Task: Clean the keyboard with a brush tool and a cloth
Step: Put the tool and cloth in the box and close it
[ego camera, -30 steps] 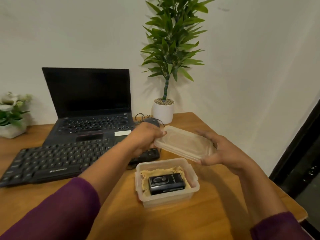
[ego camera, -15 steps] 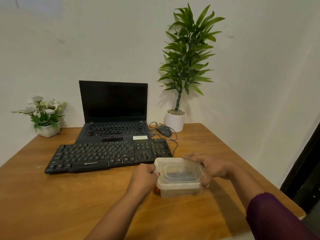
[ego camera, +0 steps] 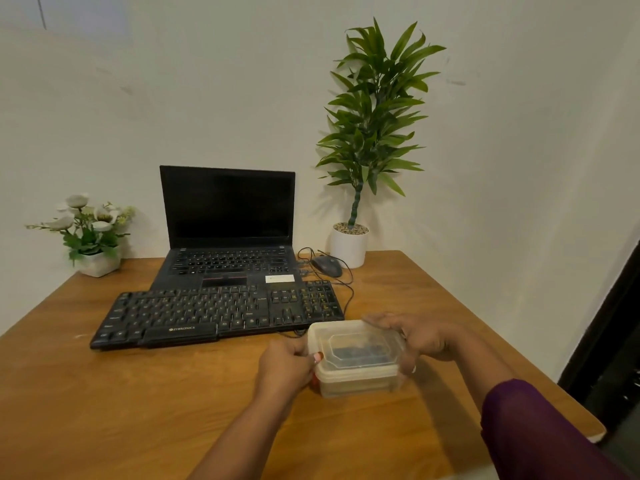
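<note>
While both hands press on the translucent plastic storage box [ego camera: 356,358], the long black plastic keyboard [ego camera: 221,311] lies untouched just beyond the fingertips, propped against the front edge of the open black laptop [ego camera: 227,233] on the brown wooden table [ego camera: 104,393].

The left hand [ego camera: 285,363] is curled against the near left corner of the box, thumb on the lid's rim, fingers wrapped down the side wall. The right hand [ego camera: 420,336] is cupped over the far right corner, fingers spread across the clear snap-on lid [ego camera: 358,344] and bent down the right wall. Both hands are closed on the box. Through the lid a dark shape shows; I cannot tell what it is.

By the look of it the box is light, thin-walled and a little flexible, smooth enough to slip, so it is best held by opposite corners under the rim, as it is now. The keyboard should be stiff and fairly light but long; I would steady it by its bare front edge or short ends, away from the loose-looking keys and the black cable [ego camera: 348,296] trailing from its far right corner.

A second ago the lid was lifted clear between both hands and the box stood open, showing a small dark device on a tan cloth. Half a second ago the lid was already down. Now it sits flat and the hands grip much as then, with the view slightly wider.
</note>
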